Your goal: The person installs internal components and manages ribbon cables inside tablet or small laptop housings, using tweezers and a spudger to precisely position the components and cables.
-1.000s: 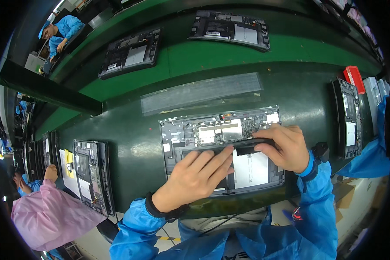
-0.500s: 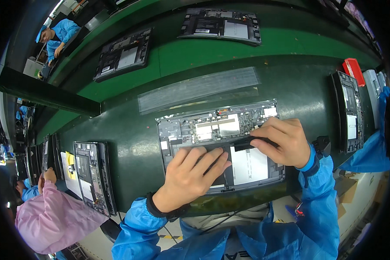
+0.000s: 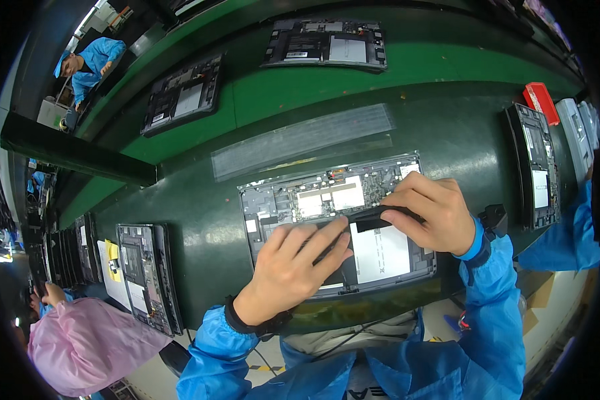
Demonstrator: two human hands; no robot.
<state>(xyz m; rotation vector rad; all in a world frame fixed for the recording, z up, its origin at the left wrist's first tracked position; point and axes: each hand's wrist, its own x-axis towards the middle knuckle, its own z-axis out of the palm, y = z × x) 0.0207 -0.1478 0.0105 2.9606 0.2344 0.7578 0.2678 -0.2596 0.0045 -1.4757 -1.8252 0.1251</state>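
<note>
Tub: red tub [image 3: 541, 103] near the worktop's [image 3: 197, 200] far right corner; what is in it is too small to tell.
Laptop: open laptop bottom [image 3: 268, 200], dark grey and thin, flat by the middle of the worktop's near edge.
Inside it: shiny silver plates [image 3: 330, 198] on the far side, a white panel [image 3: 381, 255] at the near right.
Strip: black strip [image 3: 370, 219], over the laptop bottom's middle.
Pinch: right hand [image 3: 437, 217] has thumb and fingers closed on the strip's right end.
Rest: left hand [image 3: 290, 263], palm down, fingers loosely apart, closed round nothing.
</note>
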